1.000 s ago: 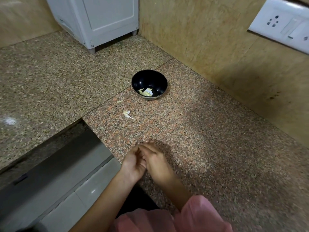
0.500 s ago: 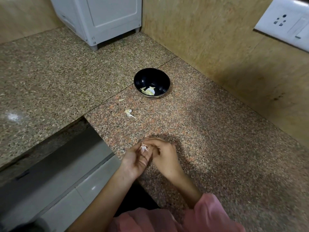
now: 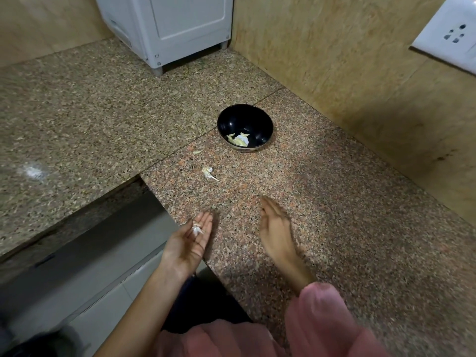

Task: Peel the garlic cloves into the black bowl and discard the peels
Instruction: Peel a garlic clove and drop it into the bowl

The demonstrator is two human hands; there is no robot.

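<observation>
**One peel scrap [image 3: 197, 229] on an open left hand [image 3: 189, 243], black bowl [image 3: 244, 119] ahead**

Lying loose on the upturned fingers: palm up, fingers straight and close together, nothing pinched or gripped. Too small to give a long axis. Held over the near corner of the desk [image 3: 347, 202].

Right hand [image 3: 275, 225] near it but apart, blurred. Fingers stretched forward, nothing seen in it.

Ahead of both hands and roughly between them, well apart from either: the one black bowl, upright on the desk, with a small heap of pale pieces [image 3: 240, 140] at its bottom. Too bunched to count. Nearer to the right fingertips than to the left.

Between hands and bowl, two loose bits on the desk: a larger peel [image 3: 210, 173], long axis slanting from far-left to near-right, and a tiny peel [image 3: 197, 152] beyond it, near the bowl.

Counted: two hands, one bowl, one scrap in hand, two peels on the desk. No whole clove in sight and no bin either, so probably the discarding step, with the scrap to go away from the bowl, not into it.

Farther out: one white appliance [image 3: 175, 29] at the back, one socket plate [image 3: 448, 39] on the right wall.
</observation>
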